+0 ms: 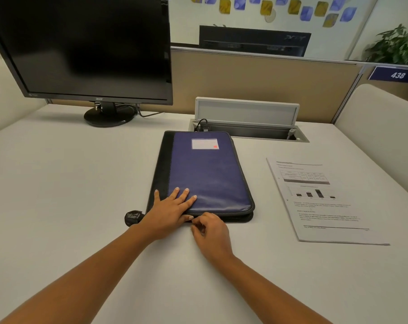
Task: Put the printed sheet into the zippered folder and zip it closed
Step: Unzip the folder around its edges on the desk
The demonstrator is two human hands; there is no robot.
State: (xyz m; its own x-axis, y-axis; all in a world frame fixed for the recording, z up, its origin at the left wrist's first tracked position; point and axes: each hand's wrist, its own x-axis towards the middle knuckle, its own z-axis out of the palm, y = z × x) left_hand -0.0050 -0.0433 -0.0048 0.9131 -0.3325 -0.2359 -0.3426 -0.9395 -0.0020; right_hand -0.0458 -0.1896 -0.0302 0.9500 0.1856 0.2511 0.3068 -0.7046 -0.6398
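Observation:
A blue zippered folder [207,174] with a black spine and a white label lies flat and closed in the middle of the desk. My left hand [170,211] rests flat on its near left corner, fingers spread. My right hand [210,232] is at the folder's near edge, thumb and fingers pinched together at the zip line; the zip pull itself is hidden by the fingers. The printed sheet [327,202], with a table, a bar chart and text, lies on the desk to the right of the folder, apart from both hands.
A black monitor [90,47] stands at the back left on a round base. An open cable hatch [247,127] with a raised lid sits just behind the folder. A small black strap tab [132,218] lies by my left wrist. Partition walls close the back and right.

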